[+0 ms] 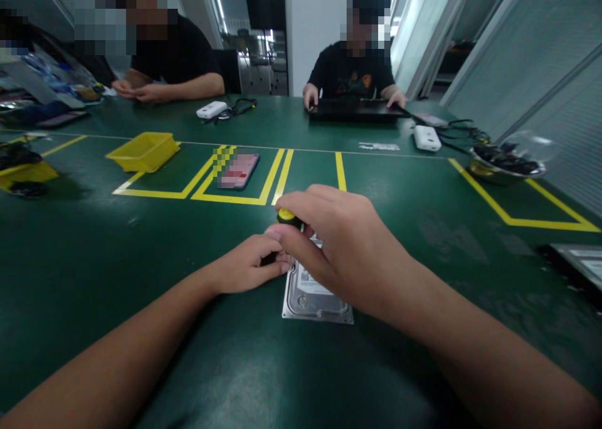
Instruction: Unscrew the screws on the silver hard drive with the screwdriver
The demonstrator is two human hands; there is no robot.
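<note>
A silver hard drive (314, 294) lies flat on the green worktop (141, 266), directly in front of the person and between the two forearms. The right hand (338, 241) is curled from above around a screwdriver (285, 216) with a yellow and black handle, the grip closed on the handle top; the shaft is hidden under the fingers, so whether the tip sits in a screw cannot be told. The left hand (247, 267) rests at the drive's left far corner, fingers pinched together low on the tool or just beside it, apparently steadying it; what it pinches is hidden.

The step in hand looks like driving or loosening a screw at the drive's far left corner. The next move seems to call for keeping the tool upright and pressed down while turning, with the drive held from sliding.

Farther off lie a yellow bin (143, 151) and a phone (239, 170) inside taped yellow boxes. Two other people sit across the worktop, one at a laptop (355, 110).
</note>
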